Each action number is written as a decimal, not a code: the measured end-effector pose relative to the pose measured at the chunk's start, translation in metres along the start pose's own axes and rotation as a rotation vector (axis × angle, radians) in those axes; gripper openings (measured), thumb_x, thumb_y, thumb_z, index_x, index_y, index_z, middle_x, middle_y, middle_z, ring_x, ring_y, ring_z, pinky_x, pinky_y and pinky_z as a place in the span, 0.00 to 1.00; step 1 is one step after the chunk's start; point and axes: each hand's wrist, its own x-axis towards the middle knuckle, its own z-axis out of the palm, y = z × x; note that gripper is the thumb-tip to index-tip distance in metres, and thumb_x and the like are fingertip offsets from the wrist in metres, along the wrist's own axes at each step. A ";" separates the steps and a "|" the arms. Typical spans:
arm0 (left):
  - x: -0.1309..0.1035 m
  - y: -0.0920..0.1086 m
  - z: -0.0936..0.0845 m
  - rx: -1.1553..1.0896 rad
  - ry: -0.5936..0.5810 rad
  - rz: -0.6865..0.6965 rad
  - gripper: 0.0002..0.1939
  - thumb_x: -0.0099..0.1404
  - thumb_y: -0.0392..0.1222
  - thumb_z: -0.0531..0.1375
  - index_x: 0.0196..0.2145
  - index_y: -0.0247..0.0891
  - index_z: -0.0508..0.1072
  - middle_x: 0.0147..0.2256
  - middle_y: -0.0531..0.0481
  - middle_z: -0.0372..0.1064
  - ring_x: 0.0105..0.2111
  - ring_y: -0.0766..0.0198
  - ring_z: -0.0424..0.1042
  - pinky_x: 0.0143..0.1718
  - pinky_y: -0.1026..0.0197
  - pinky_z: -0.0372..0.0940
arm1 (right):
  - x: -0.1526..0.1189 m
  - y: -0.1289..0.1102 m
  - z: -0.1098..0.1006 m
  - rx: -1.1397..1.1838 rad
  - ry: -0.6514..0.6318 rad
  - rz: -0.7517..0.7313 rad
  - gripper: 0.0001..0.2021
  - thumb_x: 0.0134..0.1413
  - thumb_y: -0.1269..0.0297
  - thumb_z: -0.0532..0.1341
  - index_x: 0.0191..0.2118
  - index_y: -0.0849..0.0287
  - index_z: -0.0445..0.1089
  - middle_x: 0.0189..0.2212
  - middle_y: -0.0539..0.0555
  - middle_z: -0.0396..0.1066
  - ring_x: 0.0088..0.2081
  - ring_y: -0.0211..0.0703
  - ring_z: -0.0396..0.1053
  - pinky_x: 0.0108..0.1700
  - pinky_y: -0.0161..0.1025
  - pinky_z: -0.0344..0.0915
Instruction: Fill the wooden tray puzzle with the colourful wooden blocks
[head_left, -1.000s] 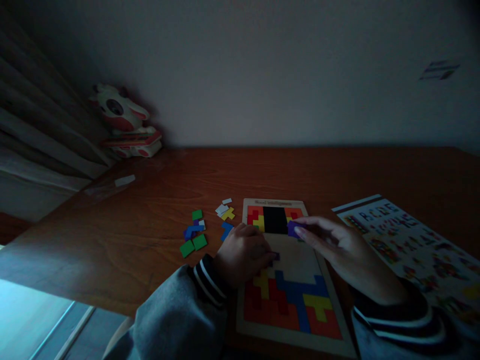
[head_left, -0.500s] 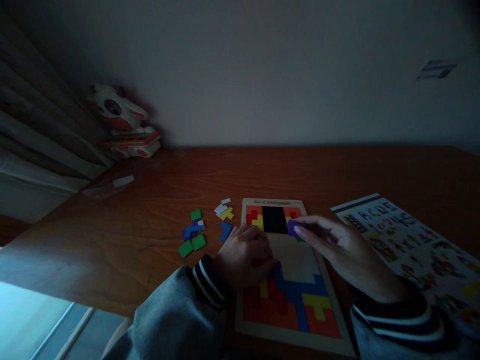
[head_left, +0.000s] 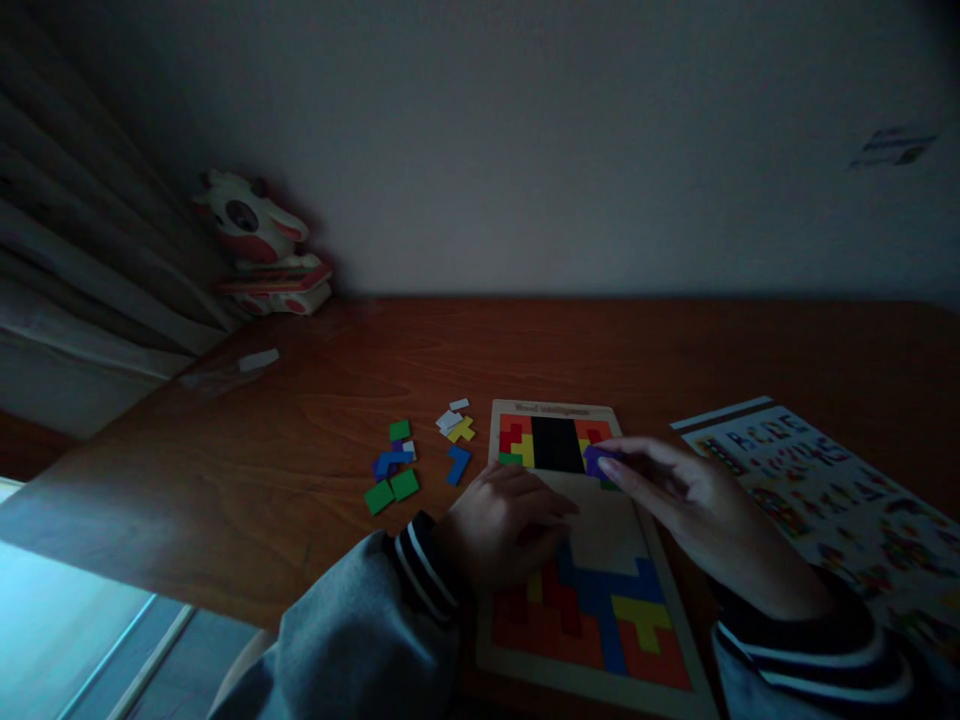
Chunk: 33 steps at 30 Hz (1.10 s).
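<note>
1. Brown tabletop (head_left: 337, 380), back edge along a wall (head_left: 562, 160); one toy (head_left: 255, 240) at the back-left corner.
2. Near the front edge: one board (head_left: 600, 683), one sheet (head_left: 817, 480) to its right.
3. Left of the board: three green pieces (head_left: 406, 485), two blue pieces (head_left: 461, 464), one yellow piece (head_left: 465, 430), overlapping white pieces (head_left: 450, 423).
4. Right hand (head_left: 701, 510): fingertips pinch one purple piece (head_left: 595, 462) near the board's right edge.
5. Left hand (head_left: 506, 520): fingers bent over the board; hold, cannot tell.

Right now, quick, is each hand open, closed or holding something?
Left hand: fingers curled over the board; whether it holds anything can't be told.
Right hand: closed, pinching a purple piece.
</note>
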 end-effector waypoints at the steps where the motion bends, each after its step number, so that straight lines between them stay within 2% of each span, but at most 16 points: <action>1: 0.000 0.000 0.000 0.003 -0.002 0.003 0.09 0.68 0.38 0.58 0.45 0.38 0.75 0.42 0.48 0.77 0.42 0.59 0.73 0.45 0.55 0.62 | 0.000 0.000 0.000 -0.006 0.004 -0.004 0.18 0.57 0.47 0.60 0.45 0.52 0.76 0.43 0.55 0.78 0.44 0.49 0.76 0.46 0.45 0.73; 9: -0.001 -0.001 -0.001 0.031 -0.040 0.026 0.09 0.68 0.39 0.58 0.44 0.38 0.76 0.41 0.49 0.77 0.41 0.60 0.74 0.44 0.56 0.63 | -0.002 0.003 0.000 -0.028 0.001 0.045 0.19 0.56 0.45 0.61 0.45 0.51 0.76 0.43 0.54 0.78 0.46 0.50 0.75 0.46 0.43 0.73; 12: 0.000 -0.004 -0.008 0.128 -0.012 0.007 0.09 0.69 0.39 0.57 0.43 0.39 0.76 0.41 0.49 0.77 0.42 0.59 0.74 0.44 0.56 0.64 | -0.002 0.005 0.000 -0.037 -0.001 0.043 0.19 0.56 0.45 0.61 0.45 0.51 0.76 0.44 0.55 0.78 0.47 0.52 0.75 0.47 0.45 0.73; 14: -0.001 -0.009 -0.015 0.249 0.014 -0.068 0.08 0.68 0.38 0.57 0.42 0.39 0.76 0.40 0.48 0.76 0.41 0.58 0.73 0.44 0.55 0.66 | -0.001 0.006 0.000 -0.043 -0.001 0.034 0.19 0.56 0.45 0.61 0.45 0.51 0.76 0.44 0.55 0.78 0.47 0.52 0.75 0.47 0.45 0.73; 17: -0.004 -0.019 -0.029 0.410 0.086 -0.290 0.08 0.69 0.38 0.56 0.41 0.38 0.76 0.39 0.46 0.75 0.40 0.57 0.74 0.44 0.54 0.68 | 0.000 0.009 0.000 -0.058 -0.007 0.030 0.20 0.57 0.45 0.60 0.46 0.52 0.75 0.44 0.56 0.78 0.47 0.52 0.75 0.47 0.46 0.73; 20: -0.010 -0.028 -0.042 0.478 0.155 -0.479 0.07 0.68 0.40 0.58 0.39 0.38 0.76 0.41 0.45 0.75 0.42 0.55 0.74 0.45 0.54 0.69 | 0.000 0.010 -0.001 -0.061 -0.017 0.030 0.20 0.56 0.45 0.60 0.47 0.52 0.75 0.44 0.56 0.78 0.47 0.52 0.75 0.46 0.45 0.73; 25: -0.017 -0.031 -0.049 0.489 0.037 -0.602 0.09 0.65 0.43 0.63 0.43 0.41 0.76 0.42 0.48 0.77 0.41 0.53 0.77 0.43 0.53 0.71 | 0.001 0.006 -0.001 -0.047 -0.001 0.013 0.20 0.56 0.45 0.60 0.45 0.52 0.76 0.44 0.56 0.78 0.47 0.52 0.75 0.46 0.45 0.73; 29: -0.017 -0.030 -0.046 0.496 -0.002 -0.604 0.16 0.65 0.39 0.61 0.51 0.42 0.72 0.46 0.48 0.77 0.43 0.54 0.77 0.44 0.54 0.72 | 0.002 0.005 -0.001 -0.040 0.007 0.035 0.19 0.56 0.45 0.61 0.45 0.51 0.76 0.44 0.55 0.78 0.47 0.51 0.75 0.47 0.44 0.73; 33: -0.016 -0.030 -0.044 0.510 -0.025 -0.568 0.20 0.64 0.35 0.60 0.54 0.40 0.70 0.47 0.45 0.76 0.43 0.53 0.78 0.44 0.53 0.72 | 0.001 0.005 -0.003 -0.038 0.013 0.039 0.20 0.56 0.44 0.61 0.45 0.51 0.76 0.44 0.55 0.78 0.47 0.51 0.75 0.48 0.45 0.72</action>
